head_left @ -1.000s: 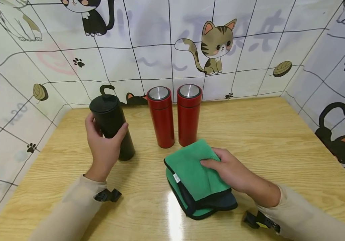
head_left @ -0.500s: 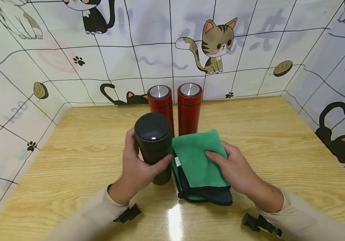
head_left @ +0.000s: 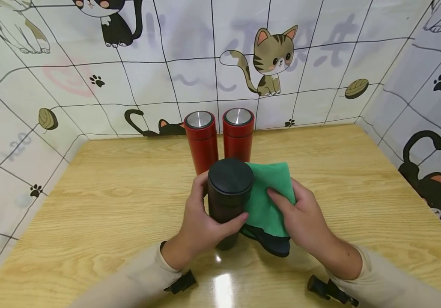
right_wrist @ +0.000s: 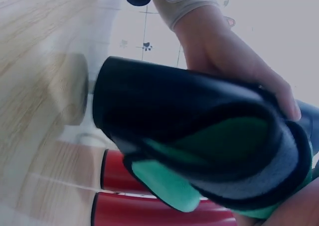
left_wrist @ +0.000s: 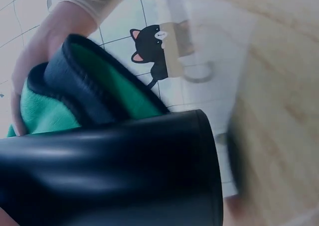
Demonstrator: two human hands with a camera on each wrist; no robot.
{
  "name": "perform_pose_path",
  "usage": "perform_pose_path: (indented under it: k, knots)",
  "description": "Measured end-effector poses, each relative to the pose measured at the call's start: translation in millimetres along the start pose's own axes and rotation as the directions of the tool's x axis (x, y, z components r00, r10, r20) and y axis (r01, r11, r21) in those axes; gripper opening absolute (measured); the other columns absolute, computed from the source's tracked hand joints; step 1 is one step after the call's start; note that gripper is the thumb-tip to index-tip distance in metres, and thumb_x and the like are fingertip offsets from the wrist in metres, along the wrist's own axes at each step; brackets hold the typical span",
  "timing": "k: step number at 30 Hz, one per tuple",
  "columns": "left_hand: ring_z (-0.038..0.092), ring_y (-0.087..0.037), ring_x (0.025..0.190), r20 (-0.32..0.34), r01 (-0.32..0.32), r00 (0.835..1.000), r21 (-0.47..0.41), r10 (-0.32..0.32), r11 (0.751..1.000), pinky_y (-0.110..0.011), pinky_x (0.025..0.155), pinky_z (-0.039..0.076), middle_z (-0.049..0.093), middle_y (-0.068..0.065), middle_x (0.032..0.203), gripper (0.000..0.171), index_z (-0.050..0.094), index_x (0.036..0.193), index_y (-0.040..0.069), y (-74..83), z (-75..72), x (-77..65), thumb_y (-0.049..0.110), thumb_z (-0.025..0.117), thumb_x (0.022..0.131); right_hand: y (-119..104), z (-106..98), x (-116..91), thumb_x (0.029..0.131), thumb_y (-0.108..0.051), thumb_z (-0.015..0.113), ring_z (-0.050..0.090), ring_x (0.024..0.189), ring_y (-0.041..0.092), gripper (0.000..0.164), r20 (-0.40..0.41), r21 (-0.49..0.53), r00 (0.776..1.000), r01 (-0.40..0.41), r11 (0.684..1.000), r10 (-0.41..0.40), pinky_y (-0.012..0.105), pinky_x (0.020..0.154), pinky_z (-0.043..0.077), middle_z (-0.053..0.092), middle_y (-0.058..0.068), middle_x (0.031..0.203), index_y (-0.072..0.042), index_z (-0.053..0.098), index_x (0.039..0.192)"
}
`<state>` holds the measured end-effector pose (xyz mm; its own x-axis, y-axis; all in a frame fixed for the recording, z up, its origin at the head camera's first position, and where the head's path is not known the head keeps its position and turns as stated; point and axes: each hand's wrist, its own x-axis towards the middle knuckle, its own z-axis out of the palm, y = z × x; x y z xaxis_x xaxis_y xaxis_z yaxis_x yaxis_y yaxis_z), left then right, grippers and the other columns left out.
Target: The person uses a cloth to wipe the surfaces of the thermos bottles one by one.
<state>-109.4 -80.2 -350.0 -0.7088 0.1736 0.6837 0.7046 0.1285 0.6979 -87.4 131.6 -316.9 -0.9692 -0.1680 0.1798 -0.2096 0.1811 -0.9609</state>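
Observation:
My left hand [head_left: 203, 222] grips a black bottle [head_left: 228, 201] by its side, fingers behind and thumb in front. In the left wrist view the base of this bottle [left_wrist: 124, 171] is lifted off the tabletop. A folded green cloth [head_left: 268, 203] with a dark underside and black edging is held in my right hand [head_left: 307, 216], thumb on its front face. The cloth lies against the bottle's right side, as the right wrist view also shows with the cloth [right_wrist: 167, 183] beneath the bottle [right_wrist: 149, 94]. My right fingertips are hidden behind the cloth.
Two red bottles, a left one [head_left: 202, 145] and a right one [head_left: 238, 139], both with silver-topped lids, stand behind the black bottle. The wood-patterned table [head_left: 120, 192] meets a cat-printed wall covering [head_left: 189, 77] at the back and sides.
My left hand has carried the black bottle from the left side of the table rightward to the cloth. My right hand has raised the cloth slightly and turned it toward the bottle.

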Motion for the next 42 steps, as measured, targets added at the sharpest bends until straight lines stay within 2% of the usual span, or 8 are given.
perform_pose_path:
  k: [5,8,16,21,26,31,37,42]
  knots:
    - [0.056,-0.024,0.117,0.035,0.016,0.999,-0.019,-0.016,1.000,-0.038,0.103,0.045,0.059,-0.012,0.131,0.083,0.038,0.139,0.005,-1.7,1.9,-3.4,0.025,0.086,0.075,0.5,4.2,-6.8,0.102,-0.007,0.053,0.070,0.104,0.008,0.033,-0.001,-0.056,0.993,0.120,0.991,-0.121,0.027,0.083,0.059,0.065,0.016,0.124,-0.003,0.056,0.135]
    - [0.056,-0.025,0.119,0.044,0.007,0.999,-0.023,-0.006,1.000,-0.038,0.105,0.044,0.059,-0.013,0.131,0.084,0.036,0.139,0.003,-2.7,1.1,-4.0,0.026,0.085,0.076,1.9,6.3,-8.2,0.100,-0.003,0.056,0.069,0.106,0.009,0.037,0.039,-0.050,0.986,0.161,0.986,-0.159,0.028,0.085,0.060,0.065,0.017,0.126,-0.002,0.055,0.136]
    - [0.060,-0.030,0.116,0.076,-0.107,0.991,-0.045,0.111,0.993,-0.038,0.107,0.045,0.060,-0.020,0.127,0.082,0.030,0.137,-0.006,-8.4,0.9,-3.3,0.034,0.078,0.083,11.4,8.8,-6.8,0.094,-0.004,0.064,0.070,0.097,0.009,0.037,0.152,-0.150,0.976,0.181,0.972,-0.158,0.028,0.082,0.060,0.072,0.009,0.115,-0.005,0.059,0.131]
    - [0.060,-0.028,0.116,0.099,-0.092,0.991,-0.036,0.095,0.995,-0.037,0.107,0.045,0.060,-0.018,0.128,0.083,0.028,0.139,-0.004,-10.5,0.1,-2.8,0.035,0.076,0.084,15.1,9.2,-6.5,0.098,-0.002,0.055,0.068,0.104,0.009,0.037,0.161,-0.214,0.972,0.202,0.956,-0.169,0.026,0.087,0.057,0.070,0.009,0.122,-0.007,0.056,0.135]
    - [0.059,-0.028,0.118,0.121,-0.073,0.990,-0.048,0.078,0.996,-0.037,0.108,0.045,0.059,-0.018,0.130,0.082,0.028,0.138,-0.003,-11.9,-0.3,-2.7,0.031,0.077,0.083,10.4,9.6,-9.8,0.101,-0.001,0.051,0.066,0.110,0.007,0.042,0.097,-0.167,0.977,0.206,0.964,-0.192,0.024,0.088,0.057,0.066,0.010,0.130,-0.012,0.053,0.141]
    - [0.059,-0.028,0.118,0.128,-0.066,0.989,-0.055,0.072,0.996,-0.038,0.108,0.045,0.058,-0.018,0.130,0.082,0.028,0.139,-0.002,-13.2,-1.1,-1.8,0.028,0.078,0.082,5.2,10.4,-11.3,0.099,0.004,0.052,0.065,0.114,0.006,0.047,0.049,-0.117,0.966,0.256,0.959,-0.252,0.023,0.091,0.056,0.065,0.012,0.131,-0.013,0.053,0.142]
    - [0.060,-0.027,0.117,0.138,-0.062,0.988,-0.056,0.070,0.996,-0.037,0.108,0.046,0.059,-0.017,0.129,0.082,0.028,0.139,-0.001,-14.8,-2.7,-1.2,0.029,0.078,0.082,9.3,10.6,-6.5,0.099,-0.003,0.056,0.068,0.103,0.007,0.039,0.125,-0.185,0.974,0.210,0.960,-0.189,0.027,0.084,0.058,0.070,0.008,0.122,-0.011,0.057,0.137]
    - [0.060,-0.027,0.117,0.136,-0.048,0.989,-0.056,0.055,0.997,-0.036,0.107,0.046,0.059,-0.017,0.129,0.082,0.028,0.139,-0.001,-15.7,-4.1,-2.7,0.029,0.079,0.082,11.0,11.9,-5.3,0.102,-0.006,0.053,0.066,0.112,0.008,0.040,0.140,-0.193,0.973,0.209,0.959,-0.184,0.026,0.090,0.057,0.067,0.008,0.130,-0.011,0.054,0.141]
